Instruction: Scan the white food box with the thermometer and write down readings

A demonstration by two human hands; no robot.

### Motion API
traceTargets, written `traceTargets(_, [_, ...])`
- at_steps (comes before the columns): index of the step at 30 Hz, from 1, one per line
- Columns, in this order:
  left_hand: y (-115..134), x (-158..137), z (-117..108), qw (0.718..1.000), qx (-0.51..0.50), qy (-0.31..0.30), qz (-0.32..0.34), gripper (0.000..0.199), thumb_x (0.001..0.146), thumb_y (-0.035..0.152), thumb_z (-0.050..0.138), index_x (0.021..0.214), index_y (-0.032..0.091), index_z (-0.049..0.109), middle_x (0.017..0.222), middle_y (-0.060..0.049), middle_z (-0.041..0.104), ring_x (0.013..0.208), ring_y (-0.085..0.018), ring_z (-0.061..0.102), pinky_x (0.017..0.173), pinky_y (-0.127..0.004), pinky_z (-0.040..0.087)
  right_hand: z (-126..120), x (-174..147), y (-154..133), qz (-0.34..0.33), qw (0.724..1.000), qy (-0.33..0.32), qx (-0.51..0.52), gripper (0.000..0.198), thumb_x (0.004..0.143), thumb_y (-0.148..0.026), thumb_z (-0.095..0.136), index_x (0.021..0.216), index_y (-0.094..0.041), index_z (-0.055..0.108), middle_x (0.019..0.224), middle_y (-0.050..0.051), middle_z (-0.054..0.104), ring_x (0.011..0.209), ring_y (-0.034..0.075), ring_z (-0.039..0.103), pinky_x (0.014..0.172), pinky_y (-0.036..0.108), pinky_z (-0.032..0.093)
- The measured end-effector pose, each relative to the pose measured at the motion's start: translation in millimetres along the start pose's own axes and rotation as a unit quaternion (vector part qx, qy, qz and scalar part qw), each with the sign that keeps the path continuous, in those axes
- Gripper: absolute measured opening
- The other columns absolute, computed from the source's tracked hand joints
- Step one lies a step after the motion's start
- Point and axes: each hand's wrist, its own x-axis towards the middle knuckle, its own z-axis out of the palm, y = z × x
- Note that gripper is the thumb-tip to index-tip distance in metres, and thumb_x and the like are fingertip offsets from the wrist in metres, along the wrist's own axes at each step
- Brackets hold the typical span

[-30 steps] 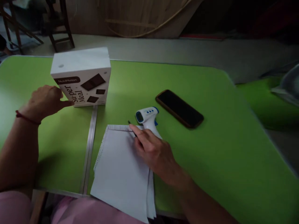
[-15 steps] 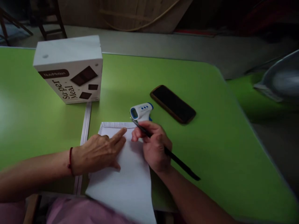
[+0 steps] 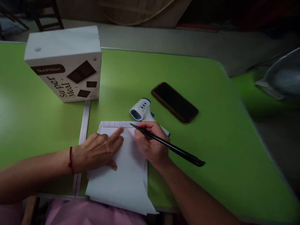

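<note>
White sheets of paper (image 3: 122, 184) lie on the green table, their near end hanging over its front edge. Flat on the top sheet rests my left hand (image 3: 100, 151), fingers stretched, the index fingertip close to a strip of small handwriting along the top. My right hand (image 3: 152, 142) grips a long black pen (image 3: 173, 148); its tip is at the written strip, right of my left index finger. Just beyond the right hand lies a white and blue infrared thermometer (image 3: 142, 109), its handle partly hidden by that hand.
A white box (image 3: 63, 68) with printed chocolate pieces stands at the back left. A dark smartphone (image 3: 175, 101) in a brown case lies right of the thermometer. A metal seam (image 3: 84, 122) crosses the green table (image 3: 211, 140). Chair legs (image 3: 49, 18) show beyond the table.
The pen tip has come down and left onto the written strip. The thermometer has turned, showing more of its handle. The paper's near end has shifted, and the view has moved slightly.
</note>
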Motion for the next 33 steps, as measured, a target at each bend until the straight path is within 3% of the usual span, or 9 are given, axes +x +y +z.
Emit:
traceTargets(11, [1.9,1.4,0.2,1.0,-0.001,-0.003,-0.004,0.079,0.075,0.064,0.071,0.129,0.012,0.049,0.157,-0.018,0.021,0.083,-0.025,0.069,0.062,-0.037,0.057,5.2,3.3,5.4,-0.093,0.995,-0.012,-0.018,0.007,0.082,-0.02,0.055,0.075,-0.021,0.055,0.061,-0.004,0.06,0.053,0.01,0.054,0.052,0.022,0.046])
traceTargets(27, [2.1,1.1,3.9,1.0,0.006,0.027,-0.002,0.077,0.073,0.066,0.071,0.125,0.012,0.051,0.157,-0.018,0.024,0.078,-0.024,0.069,0.058,-0.035,0.054,4.8,3.6,5.1,-0.098,0.995,-0.024,-0.026,0.008,0.082,-0.019,0.055,0.075,-0.021,0.054,0.061,-0.005,0.059,0.053,0.009,0.054,0.053,0.021,0.046])
traceTargets(33, [1.6,0.4,1.5,1.0,0.007,0.006,0.0,0.078,0.076,0.064,0.07,0.128,0.011,0.049,0.157,-0.02,0.023,0.081,-0.024,0.069,0.06,-0.036,0.056,5.8,3.7,4.9,-0.073,0.997,-0.011,0.002,0.008,0.08,-0.018,0.056,0.073,-0.021,0.055,0.06,-0.005,0.058,0.052,0.009,0.053,0.052,0.021,0.045])
